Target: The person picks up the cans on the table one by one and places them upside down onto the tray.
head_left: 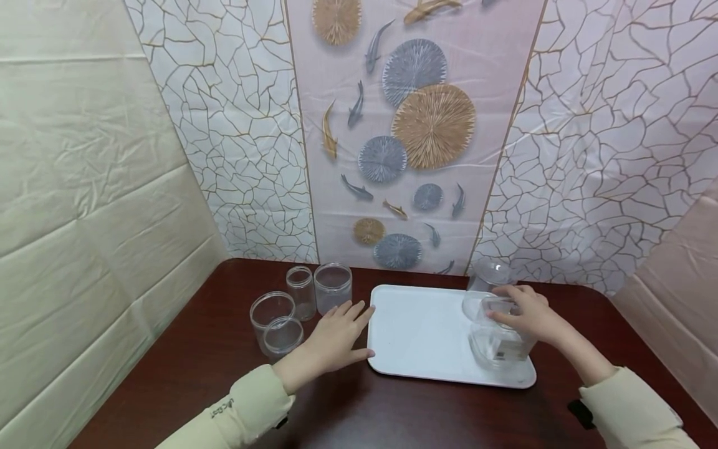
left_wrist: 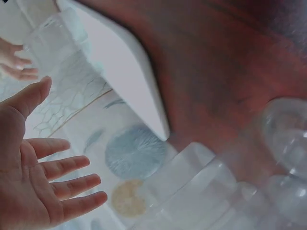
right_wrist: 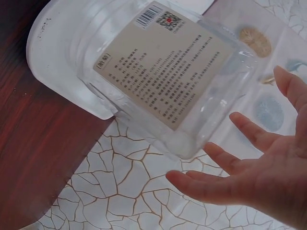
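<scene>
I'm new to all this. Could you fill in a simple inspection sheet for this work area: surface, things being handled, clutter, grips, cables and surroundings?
Surface: dark red-brown table with a white tray on it.
Things being handled: a clear labelled jar at the tray's right end; another clear container behind it, exact position unclear; four clear jars standing left of the tray.
Clutter: nothing seen.
Left grip: left hand, fingers spread near the tray's left edge, holding nothing.
Right grip: right hand, fingers close to the labelled jar; contact unclear.
Cables: nothing seen.
Surroundings: patterned backdrop behind, pale sheet at left.
</scene>
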`<state>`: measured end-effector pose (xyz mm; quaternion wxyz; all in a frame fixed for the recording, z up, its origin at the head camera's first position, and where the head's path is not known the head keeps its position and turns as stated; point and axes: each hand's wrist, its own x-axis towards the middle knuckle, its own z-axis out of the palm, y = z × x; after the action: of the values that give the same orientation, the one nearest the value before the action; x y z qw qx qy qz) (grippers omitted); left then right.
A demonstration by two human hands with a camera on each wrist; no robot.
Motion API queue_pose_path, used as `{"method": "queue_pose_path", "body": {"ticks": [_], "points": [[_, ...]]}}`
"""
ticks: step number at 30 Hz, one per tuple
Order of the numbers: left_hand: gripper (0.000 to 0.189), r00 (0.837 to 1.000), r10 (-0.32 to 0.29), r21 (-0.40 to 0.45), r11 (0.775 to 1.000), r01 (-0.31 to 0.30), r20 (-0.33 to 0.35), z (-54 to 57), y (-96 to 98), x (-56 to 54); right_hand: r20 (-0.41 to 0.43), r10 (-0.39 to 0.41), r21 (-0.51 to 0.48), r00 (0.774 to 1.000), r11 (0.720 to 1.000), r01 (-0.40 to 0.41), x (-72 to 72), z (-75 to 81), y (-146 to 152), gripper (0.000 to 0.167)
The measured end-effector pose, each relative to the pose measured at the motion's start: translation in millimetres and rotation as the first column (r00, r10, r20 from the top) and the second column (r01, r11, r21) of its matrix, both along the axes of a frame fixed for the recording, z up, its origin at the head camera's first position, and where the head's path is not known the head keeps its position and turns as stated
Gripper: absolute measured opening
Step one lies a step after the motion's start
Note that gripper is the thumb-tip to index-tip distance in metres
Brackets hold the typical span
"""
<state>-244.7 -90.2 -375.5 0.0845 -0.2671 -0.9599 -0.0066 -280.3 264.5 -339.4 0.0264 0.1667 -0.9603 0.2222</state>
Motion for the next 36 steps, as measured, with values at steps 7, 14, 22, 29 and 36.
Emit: {"method": "queue_pose_path", "body": {"ticks": [7,14,22,29,36], "points": [[0.078,0.999,-0.017,0.034,0.999,0.018,-0.047,23.4,-7.4,5.3,-0.122,0.009,-0.035,0.992,0.999,-0.014,4.1,8.1,0.4,0.046],[0.067,0.997,-0.020,0.073,0.997,0.025,-0.073,37.6,-20.4,9.3,-0.171,-0.017,-0.122,0.985,0.992,-0.004,10.2,16.9,-2.8,0.042],[0.067,0.997,0.012,0.079,0.997,-0.006,-0.070,48.2,-36.3,13.9,-0.159,-0.062,-0.175,0.985,0.984,0.033,17.2,23.8,-6.4,0.047],[0.070,0.998,0.032,0.085,0.996,-0.027,-0.057,51.3,-47.8,15.1,-0.195,-0.069,-0.229,0.978,0.973,0.023,22.6,24.9,-8.0,0.048],[0.067,0.999,0.041,0.129,0.991,-0.042,0.009,58.8,-60.9,18.9,-0.202,-0.080,-0.277,0.976,0.961,0.021,27.5,29.6,-10.5,0.046]]}}
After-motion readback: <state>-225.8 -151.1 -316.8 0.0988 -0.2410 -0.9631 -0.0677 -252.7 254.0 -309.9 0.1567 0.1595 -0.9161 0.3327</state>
